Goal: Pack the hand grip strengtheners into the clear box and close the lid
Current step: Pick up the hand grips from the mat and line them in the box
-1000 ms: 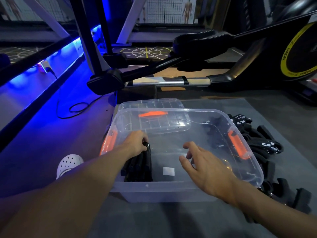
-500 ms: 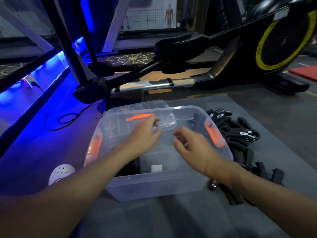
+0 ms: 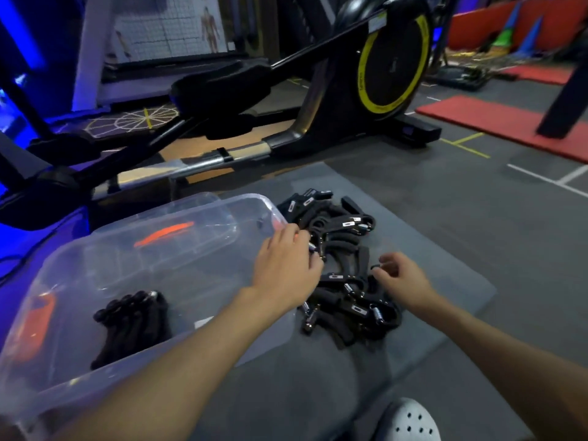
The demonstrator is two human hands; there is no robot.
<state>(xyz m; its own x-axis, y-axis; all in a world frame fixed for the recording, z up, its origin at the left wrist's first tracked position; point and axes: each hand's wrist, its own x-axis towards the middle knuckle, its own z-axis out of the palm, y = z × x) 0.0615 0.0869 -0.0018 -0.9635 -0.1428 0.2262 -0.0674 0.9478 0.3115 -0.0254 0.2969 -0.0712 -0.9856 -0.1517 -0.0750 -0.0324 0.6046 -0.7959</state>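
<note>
The left hand [image 3: 286, 265] and right hand [image 3: 402, 280] curl over tangled grips [image 3: 346, 291], hold unclear. One tug could drag several along.

A grey mat [image 3: 445, 297] carries the clear box [image 3: 63, 377] beside heaped strengtheners [image 3: 343, 300].

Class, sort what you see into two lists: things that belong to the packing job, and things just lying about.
Job: box, lid, loose strengtheners, packed strengtheners, left hand, right hand.
Lying about: cross-trainer, red mat, white clog, wall chart.
</note>
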